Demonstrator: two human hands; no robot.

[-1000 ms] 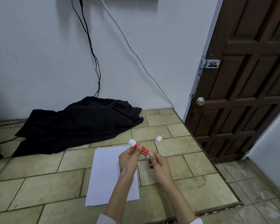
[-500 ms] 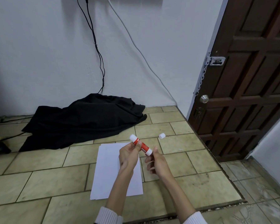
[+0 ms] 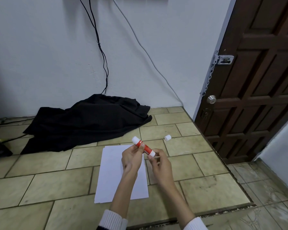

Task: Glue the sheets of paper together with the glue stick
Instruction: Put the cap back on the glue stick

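Note:
A red glue stick with white ends is held above the floor, tilted with one end up to the left. My left hand grips its middle. My right hand pinches its lower right end with fingertips. Under both hands lies a stack of white paper sheets flat on the tiled floor, edges slightly offset. A small white cap rests on the tiles beyond the paper, to the right.
A crumpled black cloth lies against the white wall behind the paper. Cables hang down the wall to it. A dark wooden door with chain latch stands at right. The tiled platform's edge drops to a lower floor at right.
The view has shifted a little, so everything sits further right in frame. Both hands keep hold of the glue stick; the right fingers have shifted at its lower end.

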